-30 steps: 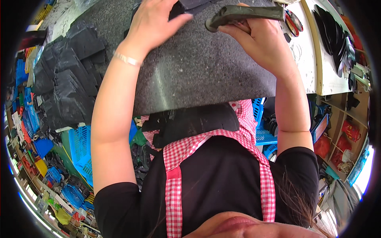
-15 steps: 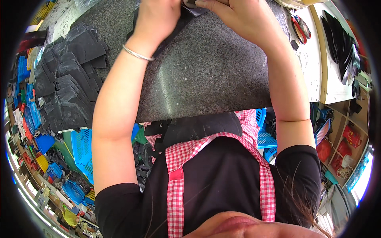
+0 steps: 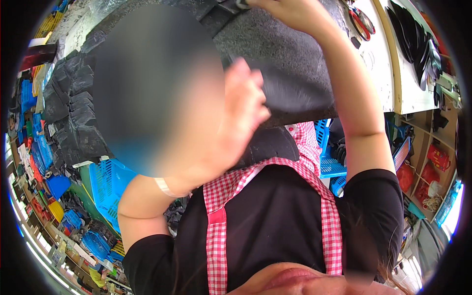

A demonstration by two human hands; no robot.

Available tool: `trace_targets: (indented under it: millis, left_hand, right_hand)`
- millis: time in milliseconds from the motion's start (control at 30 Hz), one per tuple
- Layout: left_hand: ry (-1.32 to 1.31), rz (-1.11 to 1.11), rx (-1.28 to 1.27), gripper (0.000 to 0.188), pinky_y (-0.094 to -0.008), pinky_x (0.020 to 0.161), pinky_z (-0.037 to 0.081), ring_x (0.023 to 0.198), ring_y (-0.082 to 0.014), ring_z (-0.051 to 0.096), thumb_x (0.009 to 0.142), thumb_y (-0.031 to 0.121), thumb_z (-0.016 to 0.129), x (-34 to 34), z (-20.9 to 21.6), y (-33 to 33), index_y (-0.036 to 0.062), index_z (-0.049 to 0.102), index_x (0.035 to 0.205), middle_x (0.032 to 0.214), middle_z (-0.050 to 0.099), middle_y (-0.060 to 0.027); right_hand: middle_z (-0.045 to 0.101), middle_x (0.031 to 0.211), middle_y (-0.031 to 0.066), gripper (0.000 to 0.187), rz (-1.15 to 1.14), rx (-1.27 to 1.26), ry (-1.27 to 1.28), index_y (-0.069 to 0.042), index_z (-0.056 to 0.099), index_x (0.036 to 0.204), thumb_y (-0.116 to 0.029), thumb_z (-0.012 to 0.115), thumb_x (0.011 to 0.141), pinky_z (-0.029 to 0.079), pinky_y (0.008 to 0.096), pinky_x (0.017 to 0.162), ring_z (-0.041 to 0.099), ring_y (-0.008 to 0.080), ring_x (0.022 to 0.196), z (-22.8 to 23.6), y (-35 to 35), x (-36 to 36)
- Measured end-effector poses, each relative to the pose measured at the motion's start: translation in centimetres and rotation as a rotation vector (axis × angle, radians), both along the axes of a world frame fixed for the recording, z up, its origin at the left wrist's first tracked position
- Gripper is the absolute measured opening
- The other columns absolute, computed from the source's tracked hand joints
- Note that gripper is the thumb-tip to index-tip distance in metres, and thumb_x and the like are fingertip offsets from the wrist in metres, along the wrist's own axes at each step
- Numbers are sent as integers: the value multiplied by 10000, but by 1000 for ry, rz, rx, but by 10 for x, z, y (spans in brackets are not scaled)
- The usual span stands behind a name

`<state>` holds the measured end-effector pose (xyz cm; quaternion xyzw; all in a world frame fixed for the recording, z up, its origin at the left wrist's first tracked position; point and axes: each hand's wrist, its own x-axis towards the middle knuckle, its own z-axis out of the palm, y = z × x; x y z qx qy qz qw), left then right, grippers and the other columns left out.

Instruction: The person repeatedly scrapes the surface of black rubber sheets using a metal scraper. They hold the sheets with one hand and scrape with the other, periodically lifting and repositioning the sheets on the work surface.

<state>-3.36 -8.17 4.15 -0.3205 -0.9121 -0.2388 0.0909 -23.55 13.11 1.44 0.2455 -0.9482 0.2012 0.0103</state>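
Note:
My left hand (image 3: pixel 243 110) is over the near edge of the dark speckled worktop (image 3: pixel 280 44), its fingers smeared by motion and part of it lost in a blurred patch. Right beside those fingers is a streaked black curved sheet piece (image 3: pixel 297 91); whether they grip it is unclear. At the top edge, my right hand (image 3: pixel 290 11) has its fingers closed around a small object with a pale rounded end (image 3: pixel 242 4), mostly cut off by the frame. Black flat pieces (image 3: pixel 220 18) lie on the worktop beneath it. More black curved pieces (image 3: pixel 270 146) rest on my lap.
Overlapping black pieces (image 3: pixel 73 91) cover the worktop's left side. Red-handled scissors (image 3: pixel 360 24) lie on the white surface to the right, with long black curved pieces (image 3: pixel 410 44) beyond. Blue baskets (image 3: pixel 105 184) stand below the worktop; shelves (image 3: pixel 425 142) with red bags are at right.
My left hand has come back from the top edge toward my body, and a blurred black piece now shows beside it. My right hand stays near the top edge, shifted slightly upward.

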Motion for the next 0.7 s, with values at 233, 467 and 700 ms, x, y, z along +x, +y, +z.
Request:
trace_targets:
  millis: [233, 467, 700]
  left_hand:
    - [-111, -29, 273, 267, -460, 997, 584, 1169, -358, 737, 874, 157, 886, -26, -36, 3, 38, 819, 1104, 1256, 785, -140]
    - [-164, 112, 202, 358, -399, 788, 611, 870, -302, 753, 855, 36, 876, -57, -59, 25, 18, 796, 1203, 1083, 750, -142]
    - [-58, 72, 196, 398, -389, 838, 601, 945, -306, 720, 832, 48, 892, -57, -67, 15, 41, 802, 1220, 1056, 731, -115]
  right_hand:
    - [712, 829, 138, 203, -25, 3, -80, -43, 777, 1123, -198, 812, 998, 545, 406, 714, 727, 291, 789, 22, 55, 106]
    - [716, 763, 175, 222, 91, -59, 50, -104, 669, 1086, -267, 792, 999, 586, 510, 619, 743, 425, 737, 4, 51, 137]
    - [724, 775, 168, 217, 59, -52, 40, -98, 675, 1072, -263, 794, 995, 589, 511, 626, 745, 428, 753, 4, 51, 139]
